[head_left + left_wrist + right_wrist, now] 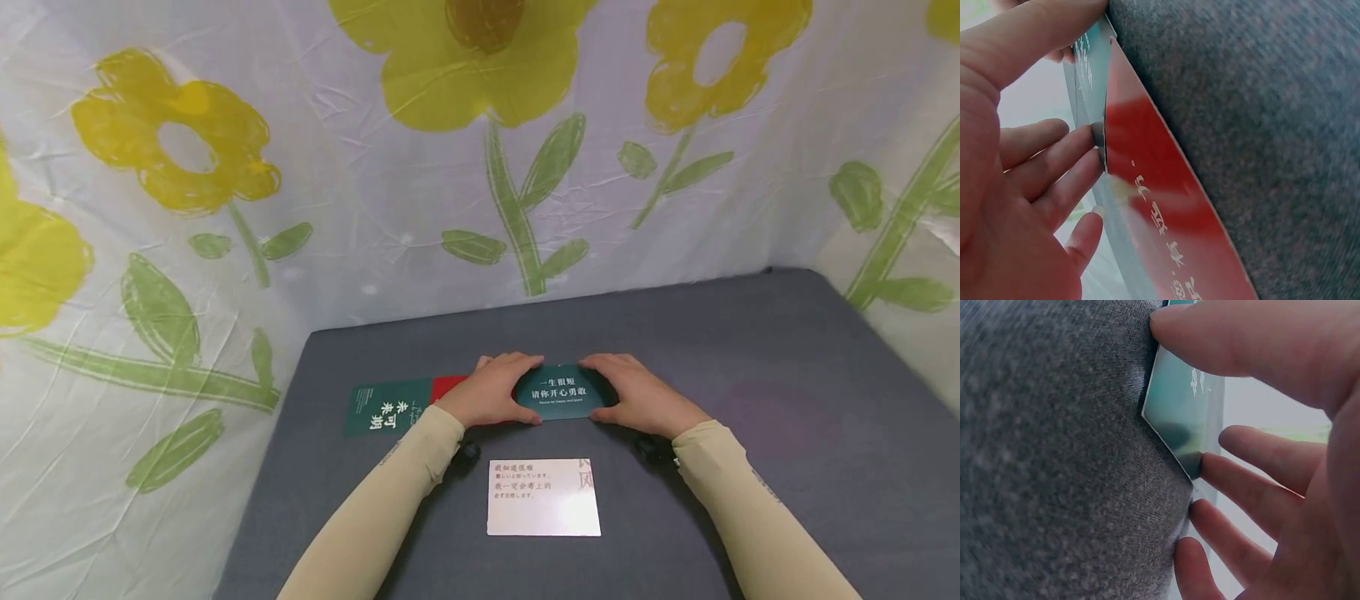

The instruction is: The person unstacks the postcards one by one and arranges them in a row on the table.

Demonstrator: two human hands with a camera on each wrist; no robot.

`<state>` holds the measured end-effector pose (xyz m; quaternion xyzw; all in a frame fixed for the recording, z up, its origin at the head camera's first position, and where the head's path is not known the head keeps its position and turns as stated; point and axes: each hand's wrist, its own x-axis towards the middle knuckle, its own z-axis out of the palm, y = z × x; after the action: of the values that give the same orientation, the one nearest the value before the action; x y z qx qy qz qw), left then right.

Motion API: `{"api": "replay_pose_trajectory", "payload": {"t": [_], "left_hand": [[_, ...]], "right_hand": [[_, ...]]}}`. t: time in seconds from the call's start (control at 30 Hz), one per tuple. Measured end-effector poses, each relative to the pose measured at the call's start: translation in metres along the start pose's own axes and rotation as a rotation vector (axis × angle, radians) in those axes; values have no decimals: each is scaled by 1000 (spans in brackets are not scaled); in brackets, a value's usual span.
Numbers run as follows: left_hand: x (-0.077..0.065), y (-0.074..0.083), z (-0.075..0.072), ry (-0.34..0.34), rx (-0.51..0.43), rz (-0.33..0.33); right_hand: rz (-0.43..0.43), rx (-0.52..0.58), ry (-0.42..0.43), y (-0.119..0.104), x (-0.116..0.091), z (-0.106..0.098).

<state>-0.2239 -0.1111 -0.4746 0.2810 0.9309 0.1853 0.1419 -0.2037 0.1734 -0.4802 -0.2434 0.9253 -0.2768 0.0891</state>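
A green card (558, 398) with white lettering lies on the grey table between my two hands. My left hand (497, 392) grips its left end, thumb at the near edge and fingers toward the far edge. At the right end my right hand (641, 394) holds it the same way. In the right wrist view, the thumb and a fingertip touch the green card (1172, 409). Beside the left hand is a red card (1154, 169), mostly hidden by that hand in the head view. Left of it lies another green panel (386, 408) with white characters; whether they join is unclear.
A white card (542, 500) with printed lines lies nearer, between the forearms. The dark grey tabletop (787, 375) extends to the right. Behind it hangs a white cloth (360, 208) printed with yellow flowers.
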Motion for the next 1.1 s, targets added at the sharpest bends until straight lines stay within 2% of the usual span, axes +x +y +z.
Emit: {"api": "replay_pose_trajectory", "payload": {"t": [0.23,0.4,0.57,0.73,0.9,1.1], "left_hand": [[-3,2,-2,-1,17,6],[-16,7,-4,60,20,8],[-43,20,-3,124,7,26],[-78,30,8,101,12,12],[-105,32,22,90,28,8],[-126,32,31,38,34,3]], "right_hand": [[13,-19,3,-2,0,2],[11,-12,18,-3,0,1],[44,24,57,-4,-4,1],[58,14,78,-20,-17,1],[-13,-62,98,-41,-40,9],[-118,-136,39,-63,-74,32]]}}
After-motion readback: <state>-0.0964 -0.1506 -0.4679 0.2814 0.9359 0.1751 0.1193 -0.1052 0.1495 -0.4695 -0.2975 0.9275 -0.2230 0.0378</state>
